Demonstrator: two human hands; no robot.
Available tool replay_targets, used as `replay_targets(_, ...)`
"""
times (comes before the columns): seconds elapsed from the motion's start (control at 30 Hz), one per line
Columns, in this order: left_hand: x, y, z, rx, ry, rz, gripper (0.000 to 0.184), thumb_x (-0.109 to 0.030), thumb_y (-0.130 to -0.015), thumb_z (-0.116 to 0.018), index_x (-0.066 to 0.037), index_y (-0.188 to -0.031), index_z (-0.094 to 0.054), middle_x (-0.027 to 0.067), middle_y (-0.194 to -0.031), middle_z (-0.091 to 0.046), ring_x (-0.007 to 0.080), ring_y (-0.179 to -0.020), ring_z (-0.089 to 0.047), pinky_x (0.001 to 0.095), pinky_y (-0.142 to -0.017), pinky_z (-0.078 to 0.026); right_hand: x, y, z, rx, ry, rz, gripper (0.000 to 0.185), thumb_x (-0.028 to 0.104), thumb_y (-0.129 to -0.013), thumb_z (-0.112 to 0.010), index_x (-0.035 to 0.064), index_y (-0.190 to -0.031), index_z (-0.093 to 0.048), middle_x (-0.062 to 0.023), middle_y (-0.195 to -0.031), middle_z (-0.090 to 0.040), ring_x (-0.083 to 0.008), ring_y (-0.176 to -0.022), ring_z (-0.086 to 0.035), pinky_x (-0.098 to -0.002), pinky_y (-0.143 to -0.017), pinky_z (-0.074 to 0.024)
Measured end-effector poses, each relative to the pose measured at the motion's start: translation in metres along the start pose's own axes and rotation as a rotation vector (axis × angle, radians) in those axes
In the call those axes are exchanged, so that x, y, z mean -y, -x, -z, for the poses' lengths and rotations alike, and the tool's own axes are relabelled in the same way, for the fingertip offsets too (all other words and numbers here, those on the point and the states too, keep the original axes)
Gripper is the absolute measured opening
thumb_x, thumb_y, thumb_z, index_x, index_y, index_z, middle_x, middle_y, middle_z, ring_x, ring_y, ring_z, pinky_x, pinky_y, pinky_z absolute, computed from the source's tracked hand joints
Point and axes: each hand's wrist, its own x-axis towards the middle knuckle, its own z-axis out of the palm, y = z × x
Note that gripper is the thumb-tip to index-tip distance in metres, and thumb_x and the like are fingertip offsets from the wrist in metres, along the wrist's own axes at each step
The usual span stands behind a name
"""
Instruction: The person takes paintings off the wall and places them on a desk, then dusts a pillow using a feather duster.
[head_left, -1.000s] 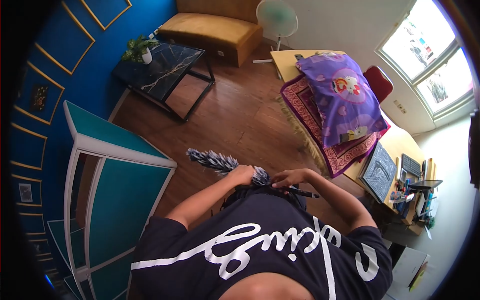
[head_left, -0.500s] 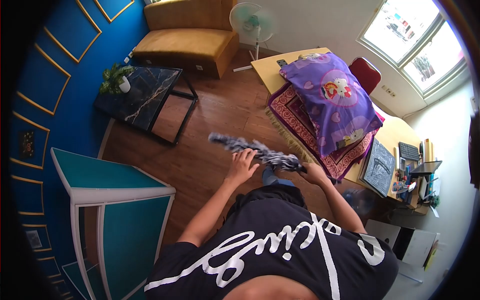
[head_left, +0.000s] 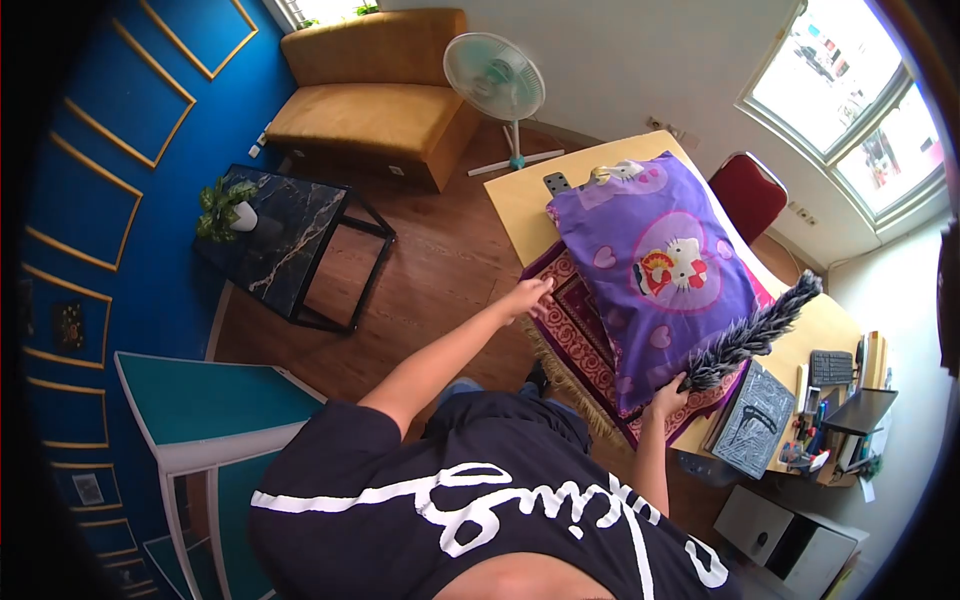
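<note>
The purple pillow [head_left: 620, 235] is lying on the counter [head_left: 525, 205], on top of a fringed red-patterned rug [head_left: 570, 350], and the two are taking up much of that surface. From where the person is standing, the right hand [head_left: 668, 397] is gripping a fluffy grey duster [head_left: 740, 345] at the pillow's near right corner; the duster's head is slanting up and away, crossing in front of the pillow's right edge and hiding a strip of the counter there. The left hand [head_left: 528, 298] is holding nothing; it is reaching out with fingers loosely spread, left of the pillow and close by the rug's border, though I can't tell whether it is touching.

Plenty is crowding around the pillow. To its right a dark rectangular panel [head_left: 753, 420] is lying near the counter's edge, and farther right a keyboard [head_left: 831, 367] is sitting beyond a clutter of pens and small items [head_left: 808, 440]. Behind the pillow a red chair [head_left: 748, 197] is standing, and by its far left corner a small dark object [head_left: 557, 183] is resting. Beyond it, to the left, a fan [head_left: 497, 80] is standing beside a tan sofa [head_left: 360, 115]. Well left of the pillow, a black marble-patterned table [head_left: 285, 240] is bearing a potted plant [head_left: 225, 210]; nearer the person on that side, a teal-panelled unit [head_left: 215, 405] is filling the floor.
</note>
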Motion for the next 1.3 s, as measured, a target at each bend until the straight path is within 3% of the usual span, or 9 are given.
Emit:
replay_targets(0.1,-0.028,-0.074,-0.002,-0.009,0.227,0.102,0.078,-0.066,-0.091,-0.043,-0.002,-0.135,-0.042,0.0171,-0.135,-0.047,0.0309,-0.111,-0.055,0.0426,-0.091,-0.045,0.015,-0.001,-0.011,-0.09,0.103,-0.212,0.052,0.036,-0.095,-0.057,-0.0101,-0.117,-0.056,-0.0267,-0.12,-0.059,-0.0364,-0.104,-0.058,-0.0394,-0.091,-0.0428)
replay_targets(0.2,-0.065,-0.111,-0.004,0.035,0.346,0.112,0.081,-0.068,-0.088,-0.046,-0.003,-0.137,-0.043,0.0124,-0.135,-0.052,0.0308,-0.119,-0.051,0.0463,-0.098,-0.041,0.002,0.004,-0.025,-0.32,0.48,-0.088,0.051,0.036,-0.095,-0.056,-0.0095,-0.116,-0.056,-0.0279,-0.123,-0.056,-0.0368,-0.109,-0.056,-0.0399,-0.094,-0.0413)
replay_targets(0.4,-0.07,-0.175,-0.013,0.164,0.619,0.059,0.08,-0.067,-0.087,-0.049,-0.006,-0.139,-0.043,0.01,-0.14,-0.05,0.0274,-0.129,-0.045,0.0491,-0.108,-0.034,-0.037,-0.004,-0.015,-0.157,-0.057,-0.098,0.049,0.035,-0.097,-0.055,-0.0072,-0.121,-0.054,-0.0149,-0.116,-0.062,-0.0258,-0.103,-0.057,-0.0334,-0.092,-0.0416)
replay_targets(0.5,-0.072,-0.192,-0.018,0.489,0.887,0.131,0.078,-0.065,-0.089,-0.048,-0.006,-0.139,-0.043,0.0099,-0.14,-0.049,0.0289,-0.128,-0.046,0.0503,-0.108,-0.034,-0.002,0.006,-0.009,-0.096,-0.134,-0.25,0.036,0.033,-0.096,-0.058,-0.0033,-0.1,-0.062,-0.0049,-0.096,-0.061,-0.0154,-0.089,-0.053,-0.0299,-0.082,-0.0422)
replay_targets(0.67,-0.106,-0.177,-0.036,0.337,0.703,0.138,0.075,-0.065,-0.091,-0.043,-0.006,-0.138,-0.045,0.01,-0.138,-0.051,0.029,-0.125,-0.049,0.0501,-0.107,-0.035,0.024,0.017,-0.013,-0.135,-0.244,-0.239,0.031,0.031,-0.096,-0.058,0.0022,-0.086,-0.061,-0.0022,-0.086,-0.059,-0.0153,-0.082,-0.052,-0.0308,-0.079,-0.041)
replay_targets(0.8,-0.153,-0.122,-0.026,0.52,0.642,-0.051,0.07,-0.058,-0.092,-0.048,-0.003,-0.136,-0.047,0.0099,-0.135,-0.053,0.0242,-0.122,-0.052,0.0442,-0.106,-0.04,0.042,0.013,-0.024,-0.216,-0.384,-0.219,0.03,0.03,-0.097,-0.058,0.0037,-0.083,-0.06,-0.0019,-0.084,-0.059,-0.0154,-0.08,-0.052,-0.0313,-0.077,-0.0419)
replay_targets(0.93,-0.21,-0.025,-0.038,0.612,0.476,-0.206,0.064,-0.05,-0.094,-0.051,0.0,-0.133,-0.048,0.0101,-0.132,-0.055,0.0211,-0.12,-0.054,0.037,-0.104,-0.043,0.058,0.002,-0.017,-0.05,-0.685,-0.224,0.029,0.027,-0.099,-0.054,0.0012,-0.113,-0.055,-0.0066,-0.106,-0.061,-0.0183,-0.091,-0.059,-0.0339,-0.083,-0.0491)
replay_targets(1.07,-0.225,0.039,-0.028,0.439,0.432,-0.401,0.062,-0.039,-0.094,-0.058,0.003,-0.137,-0.042,0.0109,-0.134,-0.053,0.0207,-0.12,-0.052,0.0358,-0.106,-0.04,0.08,0.006,-0.021,0.161,-0.669,-0.209,0.039,0.027,-0.098,-0.056,0.0005,-0.126,-0.049,-0.0103,-0.115,-0.06,-0.021,-0.1,-0.059,-0.0354,-0.087,-0.0492)
replay_targets(1.3,-0.219,0.183,0.048,-0.135,0.454,-0.644,0.074,-0.032,-0.086,-0.071,0.002,-0.141,-0.034,0.0102,-0.139,-0.046,0.0208,-0.128,-0.044,0.0353,-0.111,-0.031,0.145,0.06,-0.098,0.762,-0.605,-0.254,0.028,0.031,-0.097,-0.058,0.0038,-0.102,-0.06,-0.0008,-0.094,-0.06,-0.0124,-0.084,-0.055,-0.0284,-0.075,-0.0454)
